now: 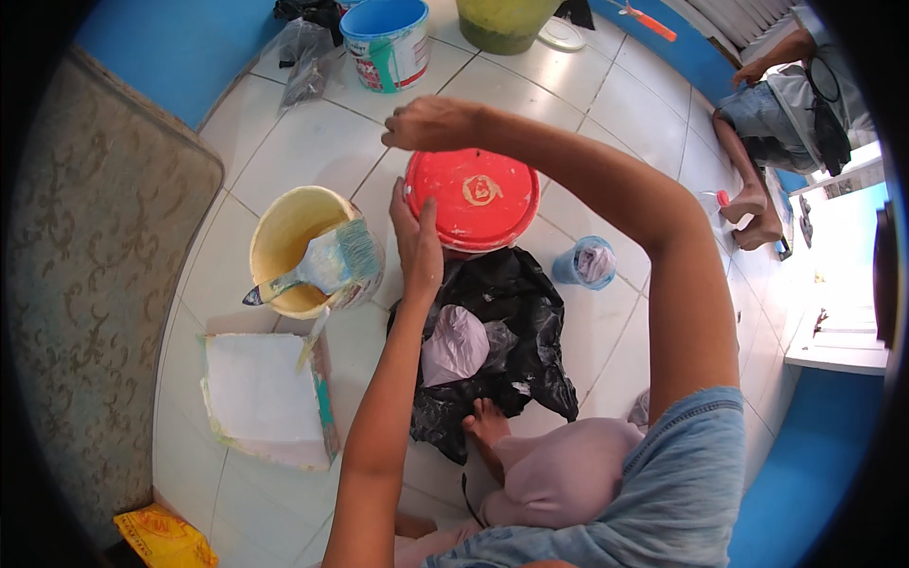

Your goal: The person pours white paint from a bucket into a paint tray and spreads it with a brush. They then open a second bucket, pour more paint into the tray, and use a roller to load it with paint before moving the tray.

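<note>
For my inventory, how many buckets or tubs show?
4: red-lidded tub at the left hand; cream bucket further left; blue-rimmed bucket, green tub at top. Others may be hidden.

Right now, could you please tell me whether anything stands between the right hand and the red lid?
Nothing visible stands between the right hand and the red lid; the left hand is at the lid's left edge, off to the side.
</note>
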A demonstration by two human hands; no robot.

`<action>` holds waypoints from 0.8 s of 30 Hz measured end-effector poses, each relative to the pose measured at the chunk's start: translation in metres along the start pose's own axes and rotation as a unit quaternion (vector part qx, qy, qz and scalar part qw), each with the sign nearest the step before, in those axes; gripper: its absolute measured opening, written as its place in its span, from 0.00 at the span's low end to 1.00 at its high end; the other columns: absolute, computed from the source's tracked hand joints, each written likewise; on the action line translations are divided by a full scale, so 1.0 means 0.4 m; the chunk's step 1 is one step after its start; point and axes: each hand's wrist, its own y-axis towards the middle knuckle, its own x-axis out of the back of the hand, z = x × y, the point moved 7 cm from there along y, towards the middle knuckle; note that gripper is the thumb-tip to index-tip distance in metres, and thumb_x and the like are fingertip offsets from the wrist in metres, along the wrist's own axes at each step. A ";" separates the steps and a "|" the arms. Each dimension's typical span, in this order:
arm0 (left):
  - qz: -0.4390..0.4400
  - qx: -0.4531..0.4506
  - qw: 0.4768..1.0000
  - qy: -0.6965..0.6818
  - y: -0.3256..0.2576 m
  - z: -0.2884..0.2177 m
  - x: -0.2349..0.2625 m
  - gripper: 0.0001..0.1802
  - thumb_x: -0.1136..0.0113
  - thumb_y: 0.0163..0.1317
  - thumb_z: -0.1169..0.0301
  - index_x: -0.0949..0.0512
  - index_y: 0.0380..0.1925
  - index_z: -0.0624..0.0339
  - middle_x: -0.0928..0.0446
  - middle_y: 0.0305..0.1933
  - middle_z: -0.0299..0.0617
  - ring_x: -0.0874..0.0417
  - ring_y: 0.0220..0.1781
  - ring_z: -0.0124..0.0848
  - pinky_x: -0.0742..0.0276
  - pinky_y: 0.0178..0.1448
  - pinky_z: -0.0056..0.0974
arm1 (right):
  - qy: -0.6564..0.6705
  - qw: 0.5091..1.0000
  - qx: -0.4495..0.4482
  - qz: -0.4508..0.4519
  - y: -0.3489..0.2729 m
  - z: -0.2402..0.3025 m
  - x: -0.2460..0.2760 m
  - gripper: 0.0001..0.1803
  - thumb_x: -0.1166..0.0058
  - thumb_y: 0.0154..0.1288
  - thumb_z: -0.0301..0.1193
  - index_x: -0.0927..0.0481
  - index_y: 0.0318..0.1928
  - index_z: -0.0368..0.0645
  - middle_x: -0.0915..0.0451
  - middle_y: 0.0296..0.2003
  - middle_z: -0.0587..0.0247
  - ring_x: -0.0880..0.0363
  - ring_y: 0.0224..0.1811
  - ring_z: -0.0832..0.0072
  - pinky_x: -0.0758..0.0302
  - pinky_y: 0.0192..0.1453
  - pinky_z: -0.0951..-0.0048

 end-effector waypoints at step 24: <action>0.057 -0.093 0.984 0.141 -0.051 0.013 -0.002 0.81 0.15 0.26 0.52 0.66 0.69 0.73 0.53 0.71 0.67 0.50 0.74 0.59 0.48 0.75 0.53 | 0.158 0.896 -0.381 -0.167 -0.418 0.179 0.084 0.11 0.38 0.55 0.33 0.21 0.38 0.45 0.21 0.35 0.63 0.21 0.43 0.67 0.29 0.56 0.63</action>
